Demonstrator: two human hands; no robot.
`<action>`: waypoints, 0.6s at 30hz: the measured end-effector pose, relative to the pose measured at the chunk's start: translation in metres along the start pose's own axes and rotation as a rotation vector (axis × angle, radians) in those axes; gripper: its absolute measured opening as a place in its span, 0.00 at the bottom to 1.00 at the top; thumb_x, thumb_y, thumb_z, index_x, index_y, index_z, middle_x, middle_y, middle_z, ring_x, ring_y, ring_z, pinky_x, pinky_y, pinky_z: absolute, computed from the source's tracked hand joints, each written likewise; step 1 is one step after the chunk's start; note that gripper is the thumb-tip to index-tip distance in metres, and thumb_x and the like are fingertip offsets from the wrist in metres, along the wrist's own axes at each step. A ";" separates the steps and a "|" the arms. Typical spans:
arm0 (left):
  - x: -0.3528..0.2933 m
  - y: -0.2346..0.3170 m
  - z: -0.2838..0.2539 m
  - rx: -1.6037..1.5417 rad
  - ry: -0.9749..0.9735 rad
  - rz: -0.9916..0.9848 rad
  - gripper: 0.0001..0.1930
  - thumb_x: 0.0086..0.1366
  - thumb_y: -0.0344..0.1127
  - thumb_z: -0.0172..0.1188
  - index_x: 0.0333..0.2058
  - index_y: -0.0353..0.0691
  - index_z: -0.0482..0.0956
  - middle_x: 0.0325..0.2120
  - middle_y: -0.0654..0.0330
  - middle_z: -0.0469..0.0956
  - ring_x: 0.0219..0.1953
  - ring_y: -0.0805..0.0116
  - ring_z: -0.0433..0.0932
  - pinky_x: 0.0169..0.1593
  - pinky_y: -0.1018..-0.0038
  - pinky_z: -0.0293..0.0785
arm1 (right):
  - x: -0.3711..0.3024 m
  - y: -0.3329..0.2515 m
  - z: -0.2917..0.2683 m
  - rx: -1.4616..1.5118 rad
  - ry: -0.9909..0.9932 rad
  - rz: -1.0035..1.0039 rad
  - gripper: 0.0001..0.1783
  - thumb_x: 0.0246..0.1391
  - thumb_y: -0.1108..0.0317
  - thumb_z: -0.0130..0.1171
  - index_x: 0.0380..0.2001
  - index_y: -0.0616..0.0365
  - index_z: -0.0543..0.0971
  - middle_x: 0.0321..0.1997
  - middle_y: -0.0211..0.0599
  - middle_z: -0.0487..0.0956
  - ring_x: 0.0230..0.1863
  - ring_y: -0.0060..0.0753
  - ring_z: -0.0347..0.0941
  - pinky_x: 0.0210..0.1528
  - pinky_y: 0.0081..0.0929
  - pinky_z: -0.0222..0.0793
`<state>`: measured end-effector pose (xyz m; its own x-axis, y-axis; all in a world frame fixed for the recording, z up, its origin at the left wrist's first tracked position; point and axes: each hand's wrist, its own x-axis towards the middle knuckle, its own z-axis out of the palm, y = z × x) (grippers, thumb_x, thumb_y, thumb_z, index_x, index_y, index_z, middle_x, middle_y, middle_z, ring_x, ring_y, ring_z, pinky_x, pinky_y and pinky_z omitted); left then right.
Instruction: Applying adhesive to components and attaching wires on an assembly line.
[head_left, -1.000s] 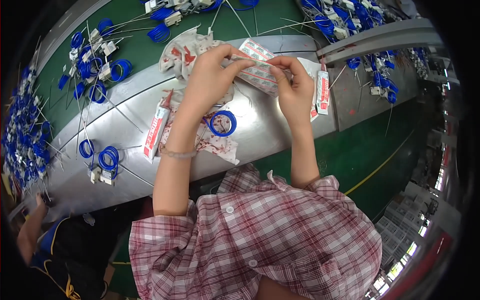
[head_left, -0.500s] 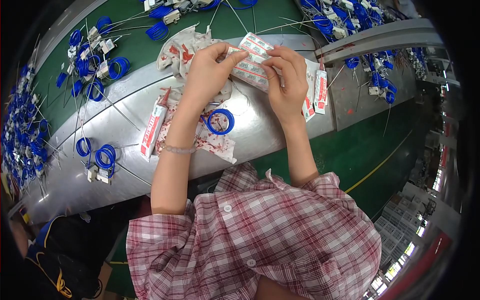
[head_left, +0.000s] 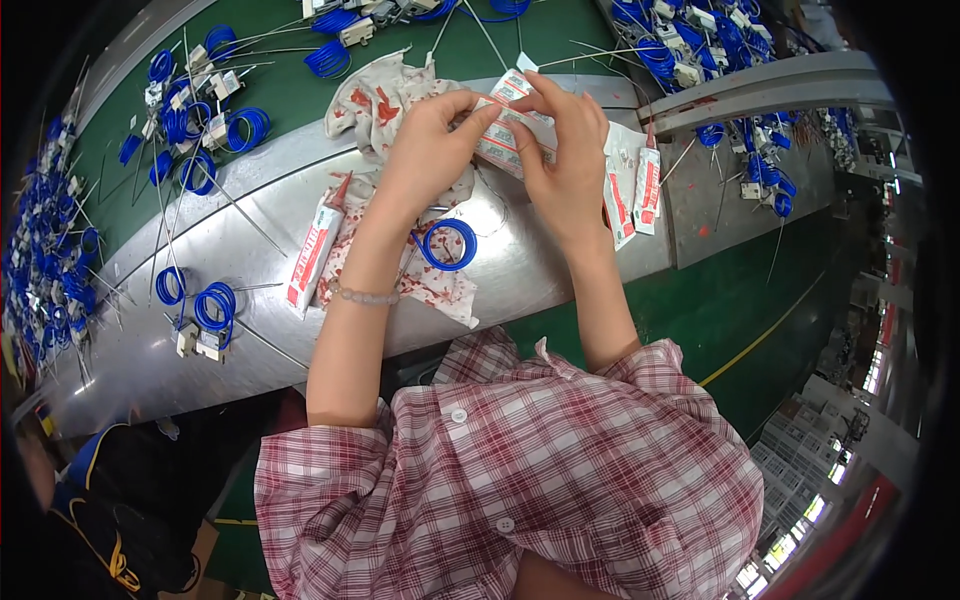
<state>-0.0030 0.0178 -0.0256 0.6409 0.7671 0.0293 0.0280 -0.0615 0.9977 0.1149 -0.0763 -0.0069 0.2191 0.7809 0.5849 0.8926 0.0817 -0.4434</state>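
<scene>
A white label sheet (head_left: 500,150) with rows of repeated red and dark print is held up over the metal bench between my hands. My left hand (head_left: 437,145) pinches its left edge between thumb and fingers. My right hand (head_left: 563,150) has its thumb and fingers closed at the sheet's upper right, covering part of it. A small white corner (head_left: 526,63) sticks up beyond the right fingertips. Below the hands, a blue coil (head_left: 447,245) lies on red-stained paper (head_left: 440,293). A white and red tube with a red nozzle (head_left: 313,255) rests beside my left forearm.
Behind my left hand lies a crumpled, red-stained cloth (head_left: 375,105). Another tube (head_left: 647,190) and a red-and-white package (head_left: 619,205) are right of my right wrist. Several blue coils with white blocks and thin rods (head_left: 195,120) cover the green belt. A metal rail (head_left: 770,85) crosses at upper right.
My right fingers have moved up to the sheet's top edge, and a small white corner now stands up there. The left hand keeps its pinch. The whole view has shifted slightly.
</scene>
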 end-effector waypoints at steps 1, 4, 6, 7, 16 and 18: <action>0.001 -0.002 -0.001 0.016 0.000 -0.011 0.13 0.61 0.37 0.55 0.34 0.31 0.78 0.19 0.62 0.74 0.22 0.79 0.67 0.27 0.78 0.64 | -0.001 -0.001 0.002 -0.030 0.034 -0.008 0.25 0.46 0.75 0.58 0.50 0.53 0.69 0.38 0.29 0.77 0.45 0.32 0.69 0.59 0.41 0.51; 0.000 0.000 0.000 0.018 0.018 -0.020 0.13 0.61 0.38 0.54 0.34 0.30 0.78 0.19 0.61 0.74 0.22 0.78 0.67 0.27 0.77 0.64 | -0.007 0.003 0.010 -0.074 0.137 -0.065 0.24 0.46 0.76 0.59 0.49 0.54 0.69 0.38 0.29 0.78 0.45 0.32 0.69 0.58 0.41 0.52; 0.001 -0.001 0.001 0.003 0.037 -0.017 0.14 0.61 0.38 0.54 0.34 0.30 0.78 0.19 0.60 0.74 0.22 0.78 0.67 0.27 0.77 0.64 | -0.011 0.005 0.015 -0.081 0.162 -0.072 0.24 0.45 0.76 0.59 0.49 0.56 0.70 0.38 0.30 0.78 0.45 0.32 0.70 0.58 0.40 0.53; 0.002 -0.004 0.001 -0.003 0.032 -0.015 0.14 0.61 0.38 0.54 0.34 0.30 0.78 0.19 0.60 0.74 0.22 0.78 0.67 0.27 0.77 0.64 | -0.013 0.005 0.016 -0.089 0.187 -0.076 0.23 0.45 0.77 0.59 0.48 0.57 0.70 0.39 0.30 0.79 0.45 0.32 0.70 0.57 0.39 0.53; 0.001 0.000 -0.001 0.008 -0.049 -0.045 0.11 0.61 0.35 0.56 0.36 0.32 0.77 0.26 0.67 0.75 0.28 0.83 0.67 0.31 0.85 0.63 | -0.014 0.010 0.020 0.017 0.212 -0.030 0.23 0.45 0.78 0.59 0.48 0.59 0.69 0.37 0.35 0.78 0.42 0.33 0.70 0.51 0.30 0.60; 0.000 -0.001 -0.003 0.059 -0.077 -0.003 0.10 0.60 0.33 0.57 0.36 0.32 0.77 0.27 0.66 0.76 0.29 0.83 0.68 0.32 0.85 0.64 | -0.012 0.006 0.020 0.058 0.206 -0.001 0.24 0.45 0.78 0.59 0.48 0.60 0.69 0.37 0.35 0.77 0.42 0.33 0.70 0.50 0.28 0.61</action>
<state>-0.0048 0.0197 -0.0261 0.6979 0.7160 0.0188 0.0740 -0.0982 0.9924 0.1096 -0.0731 -0.0296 0.2990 0.6384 0.7092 0.8700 0.1229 -0.4775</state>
